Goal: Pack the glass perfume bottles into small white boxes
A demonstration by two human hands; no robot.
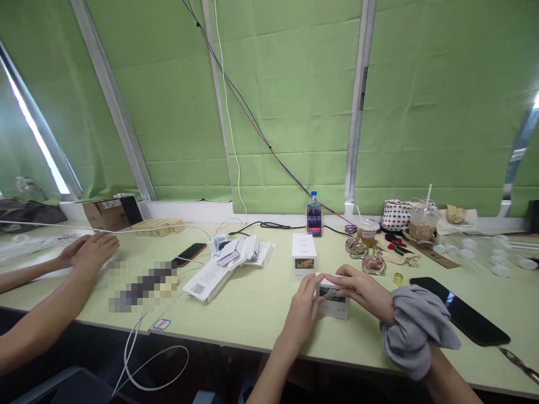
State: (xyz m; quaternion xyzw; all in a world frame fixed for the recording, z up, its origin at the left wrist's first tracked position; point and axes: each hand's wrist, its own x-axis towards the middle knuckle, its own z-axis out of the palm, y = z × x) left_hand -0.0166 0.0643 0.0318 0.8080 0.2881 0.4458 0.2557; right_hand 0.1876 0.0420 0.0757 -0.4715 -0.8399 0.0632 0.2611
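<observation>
A small white box (337,307) with a picture of pale flowers and green leaves stands on the table before me. My left hand (306,308) grips its left side, with fingers at the top edge and the thumb on the front. From the right, my right hand (357,287) holds the box's top and upper front, its fingertips close to those of my left hand. A grey scrunchie (416,331) circles my right wrist. Just behind stands a row of similar white boxes (304,255), the nearest bearing a yellow-flower picture. What lies inside the held box is hidden.
Left of centre lie flattened white cartons (219,275) and a phone (189,254). A bottle (314,216) stands at the back. Round jars (373,265), drink cups (422,221) and a large black phone (461,308) are on the right. Another person's hands (95,248) rest at far left.
</observation>
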